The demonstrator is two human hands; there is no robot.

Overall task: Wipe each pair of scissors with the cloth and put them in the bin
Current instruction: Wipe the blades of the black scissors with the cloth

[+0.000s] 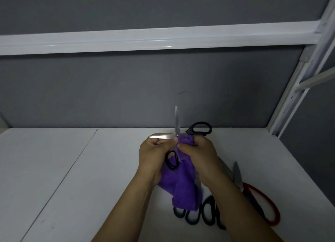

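My left hand point(154, 154) grips a pair of black-handled scissors point(177, 122) held above the white table, blades spread wide: one points up, the other points left. My right hand point(199, 154) pinches the purple cloth point(181, 185) around the scissors' pivot; the cloth hangs down between my wrists. One black handle loop shows by my left palm, the other sticks out to the right behind my right hand. No bin is in view.
More scissors lie on the white table point(72, 169) at the lower right: black-handled pairs point(208, 212) under the cloth and a red-handled pair point(261, 200). A grey wall panel stands behind, with a white metal frame post point(290, 100) at the right.
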